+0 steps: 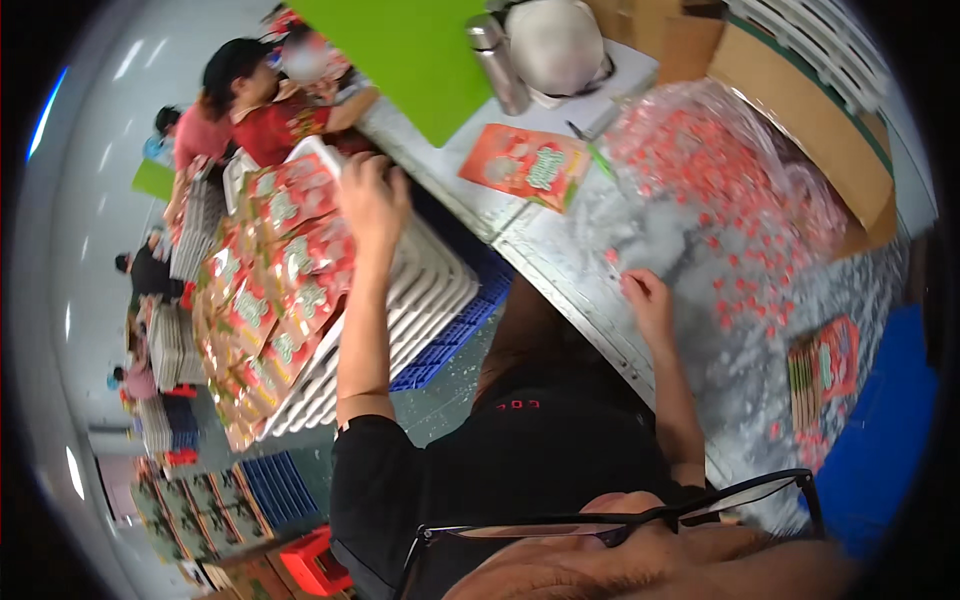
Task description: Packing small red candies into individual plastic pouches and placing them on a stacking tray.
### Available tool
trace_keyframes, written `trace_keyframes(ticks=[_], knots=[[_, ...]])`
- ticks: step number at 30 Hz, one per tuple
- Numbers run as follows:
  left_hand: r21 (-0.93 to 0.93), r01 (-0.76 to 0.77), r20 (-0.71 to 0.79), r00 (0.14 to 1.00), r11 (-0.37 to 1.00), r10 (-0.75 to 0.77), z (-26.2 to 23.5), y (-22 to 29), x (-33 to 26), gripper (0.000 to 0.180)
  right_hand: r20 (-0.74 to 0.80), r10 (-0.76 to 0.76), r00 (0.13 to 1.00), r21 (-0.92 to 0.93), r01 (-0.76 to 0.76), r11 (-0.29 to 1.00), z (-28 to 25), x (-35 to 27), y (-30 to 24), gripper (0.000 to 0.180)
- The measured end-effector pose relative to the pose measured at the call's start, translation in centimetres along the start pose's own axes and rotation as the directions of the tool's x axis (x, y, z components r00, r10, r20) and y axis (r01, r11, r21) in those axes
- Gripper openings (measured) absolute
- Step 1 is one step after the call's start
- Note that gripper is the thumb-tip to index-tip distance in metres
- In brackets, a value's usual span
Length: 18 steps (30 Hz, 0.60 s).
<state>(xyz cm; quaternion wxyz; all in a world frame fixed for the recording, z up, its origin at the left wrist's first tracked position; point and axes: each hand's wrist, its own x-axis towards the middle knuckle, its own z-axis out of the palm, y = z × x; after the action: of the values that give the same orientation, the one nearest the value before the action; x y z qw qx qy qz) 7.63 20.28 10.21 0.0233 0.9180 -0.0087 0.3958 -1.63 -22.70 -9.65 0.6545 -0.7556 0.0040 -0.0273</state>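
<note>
My left hand (374, 196) is at the rim of the top white tray (410, 268), fingers bent and somewhat apart, with nothing visible in them. Flat red-and-brown printed pouches (283, 265) fill that tray in overlapping rows. Over the table, my right hand (648, 297) has its fingers curled together; what they hold, if anything, is too small to make out. A small red packet (611, 257) lies just beyond its fingertips. Farther off, a single red pouch (528, 165) rests flat on the table (560, 262).
Many small red packets (690, 150) spill from a clear plastic bag by a cardboard box (815, 110). A steel flask (497, 65), a white cap (555, 48) and a green cutter (601, 160) lie on the table. Upright pouches (826, 370) stand at right. Co-workers (262, 105) work at left.
</note>
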Motion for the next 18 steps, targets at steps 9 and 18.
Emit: trace_keyframes(ticks=[9,18], knots=[[-0.190,-0.055,0.485,0.863,0.980,0.142,20.1,18.1,-8.2,0.039,0.304,-0.375,0.876,-0.756,0.461,0.465,2.0,2.0,-0.8,0.058],[-0.522,0.363,0.567,0.824,0.772,-0.004,20.3,14.9,-7.7,0.033,-0.039,-0.367,0.929,-0.936,0.094,0.338,-3.5,8.3,2.7,0.055]])
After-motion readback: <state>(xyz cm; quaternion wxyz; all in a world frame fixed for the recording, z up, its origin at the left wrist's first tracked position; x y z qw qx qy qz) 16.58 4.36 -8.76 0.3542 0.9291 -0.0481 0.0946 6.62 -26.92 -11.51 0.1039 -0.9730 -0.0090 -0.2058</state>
